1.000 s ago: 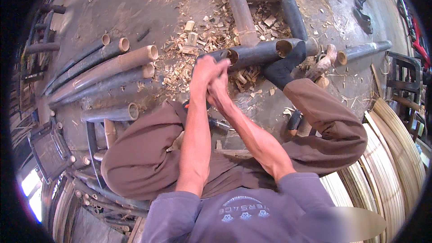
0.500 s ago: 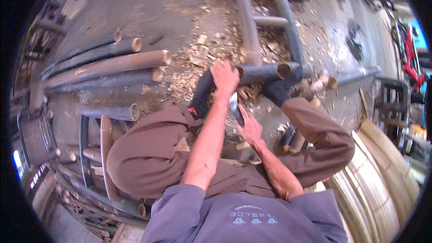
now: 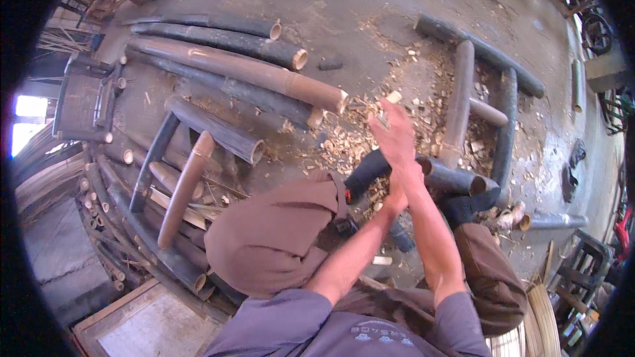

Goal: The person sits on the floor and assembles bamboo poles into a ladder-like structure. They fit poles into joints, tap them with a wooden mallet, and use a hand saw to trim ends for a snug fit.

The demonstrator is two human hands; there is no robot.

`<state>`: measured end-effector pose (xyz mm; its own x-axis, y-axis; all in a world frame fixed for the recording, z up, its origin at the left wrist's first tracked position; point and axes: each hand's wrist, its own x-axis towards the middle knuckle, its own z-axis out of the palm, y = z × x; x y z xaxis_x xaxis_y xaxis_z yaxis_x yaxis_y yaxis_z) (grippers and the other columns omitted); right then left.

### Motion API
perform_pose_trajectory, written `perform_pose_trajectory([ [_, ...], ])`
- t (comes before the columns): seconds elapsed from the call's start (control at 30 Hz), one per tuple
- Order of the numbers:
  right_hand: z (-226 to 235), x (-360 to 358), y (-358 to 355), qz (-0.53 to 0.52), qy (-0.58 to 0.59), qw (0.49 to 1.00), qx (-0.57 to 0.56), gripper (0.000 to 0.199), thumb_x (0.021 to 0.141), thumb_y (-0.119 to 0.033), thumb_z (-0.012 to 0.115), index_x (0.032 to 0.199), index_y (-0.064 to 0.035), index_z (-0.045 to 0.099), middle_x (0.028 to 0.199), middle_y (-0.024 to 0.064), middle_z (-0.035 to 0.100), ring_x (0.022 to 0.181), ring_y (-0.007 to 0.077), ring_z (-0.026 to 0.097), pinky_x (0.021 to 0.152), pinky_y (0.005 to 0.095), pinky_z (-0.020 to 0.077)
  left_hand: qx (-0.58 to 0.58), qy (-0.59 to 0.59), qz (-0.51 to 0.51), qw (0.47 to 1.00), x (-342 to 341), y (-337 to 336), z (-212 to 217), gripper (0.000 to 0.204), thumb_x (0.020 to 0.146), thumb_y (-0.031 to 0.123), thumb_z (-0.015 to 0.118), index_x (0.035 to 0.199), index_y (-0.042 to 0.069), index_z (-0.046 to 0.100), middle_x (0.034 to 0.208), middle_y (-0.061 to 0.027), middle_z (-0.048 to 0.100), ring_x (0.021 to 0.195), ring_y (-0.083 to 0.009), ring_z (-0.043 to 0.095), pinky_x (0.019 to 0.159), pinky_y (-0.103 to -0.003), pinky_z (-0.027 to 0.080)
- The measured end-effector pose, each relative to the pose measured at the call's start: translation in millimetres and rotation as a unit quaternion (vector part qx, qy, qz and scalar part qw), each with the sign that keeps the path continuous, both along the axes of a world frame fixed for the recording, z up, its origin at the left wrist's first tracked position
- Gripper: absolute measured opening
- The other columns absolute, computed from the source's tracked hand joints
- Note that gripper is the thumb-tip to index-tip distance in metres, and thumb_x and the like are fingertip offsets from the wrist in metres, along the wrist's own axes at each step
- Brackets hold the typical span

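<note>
My right hand (image 3: 395, 140) is raised above the chip-strewn floor with its fingers stretched out and nothing visible in it. My left hand (image 3: 397, 199) sits just under my right wrist, mostly hidden by it, so its grip cannot be made out. Just to the right lies a short dark bamboo section (image 3: 453, 180) with its cut end facing right, between my two black-socked feet (image 3: 366, 173) (image 3: 464, 208). My knees in brown trousers (image 3: 274, 238) frame the spot.
Long bamboo poles (image 3: 251, 73) lie in a row to the upper left, with shorter cut pieces (image 3: 185, 178) stacked at the left. A ladder-like frame of dark bamboo (image 3: 504, 112) lies ahead to the right. Wood chips (image 3: 344, 142) cover the concrete floor. Bundled thin strips (image 3: 542, 324) sit lower right.
My hands were clasped together at the end of the bamboo section. Now my right hand has lifted up and away with fingers spread, and the view has swung left.
</note>
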<state>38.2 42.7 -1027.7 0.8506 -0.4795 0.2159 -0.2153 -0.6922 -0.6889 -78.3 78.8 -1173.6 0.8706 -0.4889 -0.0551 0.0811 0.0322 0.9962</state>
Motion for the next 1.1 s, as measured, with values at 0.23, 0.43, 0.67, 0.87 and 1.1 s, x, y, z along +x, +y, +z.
perform_pose_trajectory([
  [0.23, -41, 120, 6, 0.202, 0.215, 0.953, -0.068, 0.084, 0.077, -0.046, 0.074, 0.142, -0.0067, 0.038, 0.129, 0.0240, 0.055, 0.116, 0.0453, 0.054, 0.100, 0.0476, 0.0440, 0.178, -0.227, -0.072, 0.955, 25, -9, 28, 0.021, 0.095, 0.022, 0.057, 0.105, 0.004, 0.062, 0.124, -0.0136, 0.060, 0.109, -0.0218, 0.057, 0.106, -0.040, 0.036],
  [0.43, 5, 26, -76, 0.227, 0.224, 0.948, -0.017, 0.081, 0.073, -0.040, 0.078, 0.137, -0.0028, 0.043, 0.121, 0.0212, 0.060, 0.114, 0.0395, 0.057, 0.098, 0.0460, 0.0457, 0.175, 0.030, 0.009, 0.984, 55, -9, 73, 0.021, 0.097, 0.023, 0.060, 0.102, 0.004, 0.067, 0.094, -0.0024, 0.066, 0.093, -0.0145, 0.060, 0.080, -0.035, 0.046],
  [0.67, 139, -166, -176, 0.167, 0.325, 0.931, -0.007, 0.083, 0.070, -0.038, 0.082, 0.137, -0.0036, 0.046, 0.128, 0.0215, 0.058, 0.121, 0.0368, 0.055, 0.102, 0.0426, 0.0442, -0.398, 0.328, 0.247, 0.820, 150, 44, 128, 0.090, 0.085, 0.080, 0.043, 0.140, 0.009, 0.043, 0.125, -0.0115, 0.058, 0.107, -0.0279, 0.059, 0.098, -0.042, 0.046],
  [0.87, 121, -271, -176, 0.129, 0.264, 0.949, -0.117, 0.080, 0.073, -0.045, 0.078, 0.137, -0.0080, 0.047, 0.127, 0.0188, 0.058, 0.118, 0.0376, 0.054, 0.102, 0.0444, 0.0431, -0.375, 0.356, 0.207, 0.830, 150, 48, 170, 0.073, 0.086, 0.072, 0.053, 0.130, 0.013, 0.050, 0.118, -0.0129, 0.060, 0.108, -0.0306, 0.060, 0.095, -0.049, 0.049],
  [1.1, 68, -259, -173, 0.082, 0.215, 0.955, -0.186, 0.080, 0.075, -0.049, 0.076, 0.138, -0.0120, 0.046, 0.129, 0.0141, 0.055, 0.124, 0.0330, 0.049, 0.107, 0.0428, 0.0378, -0.337, 0.188, 0.140, 0.912, 148, 45, 247, 0.066, 0.085, 0.058, 0.066, 0.126, 0.010, 0.048, 0.113, -0.0111, 0.061, 0.105, -0.0293, 0.060, 0.098, -0.048, 0.047],
])
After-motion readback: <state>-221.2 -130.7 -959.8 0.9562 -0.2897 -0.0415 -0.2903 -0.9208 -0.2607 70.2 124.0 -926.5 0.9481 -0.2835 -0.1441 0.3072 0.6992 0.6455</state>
